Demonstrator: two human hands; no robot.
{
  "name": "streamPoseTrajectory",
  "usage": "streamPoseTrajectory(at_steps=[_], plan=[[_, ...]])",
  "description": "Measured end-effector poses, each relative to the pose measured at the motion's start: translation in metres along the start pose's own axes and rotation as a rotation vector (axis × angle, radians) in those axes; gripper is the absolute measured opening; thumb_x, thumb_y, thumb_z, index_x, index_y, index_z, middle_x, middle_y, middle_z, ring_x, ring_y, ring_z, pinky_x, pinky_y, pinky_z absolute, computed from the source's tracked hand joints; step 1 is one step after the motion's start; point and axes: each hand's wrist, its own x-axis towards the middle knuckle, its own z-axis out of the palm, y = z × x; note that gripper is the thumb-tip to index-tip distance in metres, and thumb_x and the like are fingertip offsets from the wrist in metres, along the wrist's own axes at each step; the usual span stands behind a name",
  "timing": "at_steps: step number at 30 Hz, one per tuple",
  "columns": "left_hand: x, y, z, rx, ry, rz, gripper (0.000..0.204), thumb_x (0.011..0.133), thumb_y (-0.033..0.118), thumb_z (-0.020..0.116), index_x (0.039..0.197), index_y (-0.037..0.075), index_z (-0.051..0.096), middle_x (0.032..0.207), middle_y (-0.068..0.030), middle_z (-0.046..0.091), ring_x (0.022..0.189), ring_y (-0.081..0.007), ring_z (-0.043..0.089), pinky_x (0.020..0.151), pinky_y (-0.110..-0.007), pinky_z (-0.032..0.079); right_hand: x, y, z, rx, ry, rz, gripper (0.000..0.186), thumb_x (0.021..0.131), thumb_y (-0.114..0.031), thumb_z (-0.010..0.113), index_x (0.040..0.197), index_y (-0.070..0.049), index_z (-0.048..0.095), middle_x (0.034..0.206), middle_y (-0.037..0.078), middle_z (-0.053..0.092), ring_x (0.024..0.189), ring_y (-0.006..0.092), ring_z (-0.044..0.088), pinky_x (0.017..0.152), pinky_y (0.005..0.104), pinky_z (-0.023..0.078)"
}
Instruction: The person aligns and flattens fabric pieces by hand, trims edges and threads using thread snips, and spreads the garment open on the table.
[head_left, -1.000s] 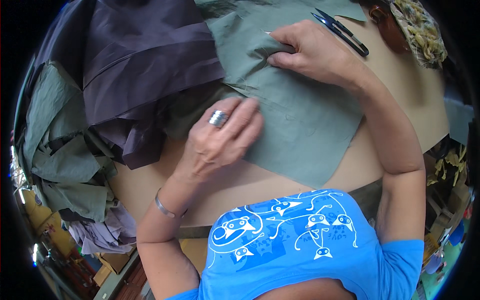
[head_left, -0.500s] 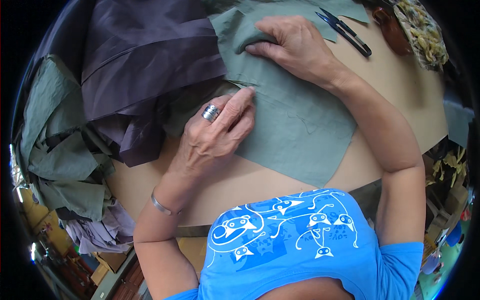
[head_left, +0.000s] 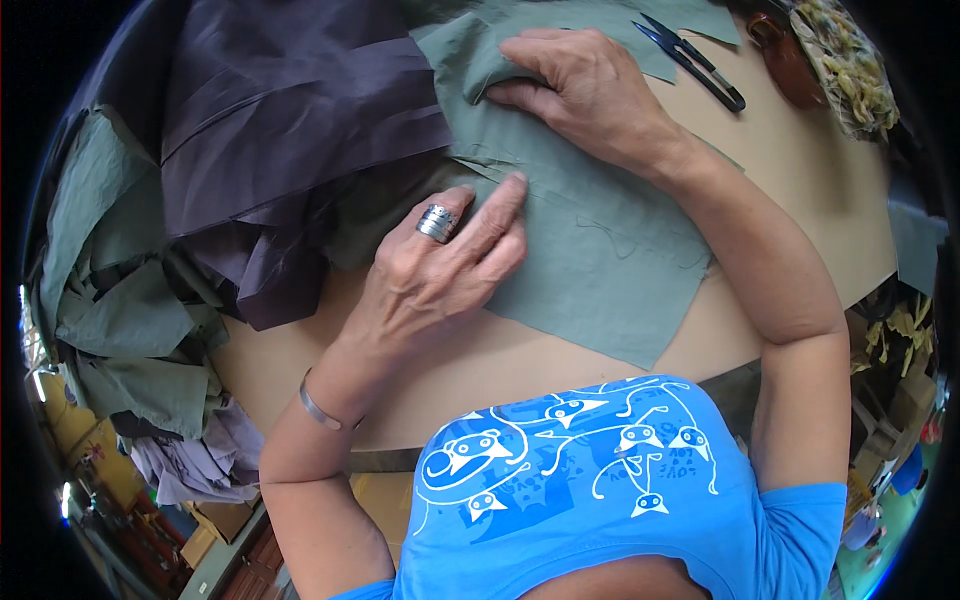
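A grey-green piece of cloth (head_left: 610, 280) lies on the table in front of me, with a seam line across it and loose threads. My right hand (head_left: 595, 100) grips a bunched fold of this cloth near its far side, thumb and fingers closed round it. My left hand (head_left: 445, 260), wearing a wide silver ring, rests on the cloth beside the seam. Its index finger is stretched out with the fingers apart, and nothing shows in them. Dark purple cloth (head_left: 300, 140) covers the area left of the green piece, partly over it.
Black thread snips (head_left: 690, 62) lie at the far right on the tan tabletop (head_left: 810, 190). Beside them stand a brown pot (head_left: 785, 62) and a patterned yellowish cloth item (head_left: 842, 65). Green scraps (head_left: 125, 315) and lilac cloth (head_left: 200, 460) hang over the table's left edge.
My left hand has shifted slightly right, and its fingers have spread from being close together. My right hand keeps its hold on the fold, moving only a little.
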Motion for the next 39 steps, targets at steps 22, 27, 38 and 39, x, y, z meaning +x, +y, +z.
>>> streamPoseTrajectory(at_steps=[22,27,38,39], plan=[[-0.005,-0.028,-0.007,-0.262,0.153,-0.481,0.018,0.076,0.0,0.063,0.092,0.005,0.058,0.092,-0.0104,0.056,0.075,-0.0306,0.06,0.064,-0.037,0.05,-0.043,-0.026,0.006,-0.167,-0.066,-0.424,0.025,0.073,-0.009,0.054,0.095,0.0,0.06,0.084,0.008,0.054,0.075,0.0236,0.055,0.067,0.0328,0.046],[-0.001,-0.042,0.001,-0.11,0.199,-0.522,0.011,0.078,0.007,0.065,0.081,0.003,0.055,0.089,-0.0124,0.053,0.073,-0.0315,0.058,0.063,-0.04,0.048,-0.044,-0.025,0.008,-0.177,-0.076,-0.414,0.029,0.073,-0.009,0.054,0.099,0.003,0.06,0.085,0.009,0.053,0.075,0.024,0.054,0.067,0.0324,0.046],[-0.003,-0.047,0.005,0.037,0.182,-0.559,0.018,0.075,0.016,0.07,0.084,0.008,0.057,0.096,-0.0097,0.054,0.075,-0.0284,0.06,0.064,-0.037,0.051,-0.045,-0.027,0.005,-0.205,-0.069,-0.43,0.022,0.072,-0.009,0.055,0.092,0.0,0.059,0.084,0.009,0.053,0.073,0.0249,0.056,0.063,0.0331,0.046],[-0.001,-0.047,0.002,0.004,0.223,-0.512,0.017,0.074,0.014,0.069,0.086,0.008,0.058,0.097,-0.0091,0.055,0.076,-0.0279,0.06,0.065,-0.036,0.051,-0.045,-0.027,0.003,-0.209,-0.071,-0.43,0.022,0.072,-0.009,0.055,0.092,0.0,0.059,0.084,0.009,0.053,0.073,0.0249,0.056,0.063,0.0331,0.046]])
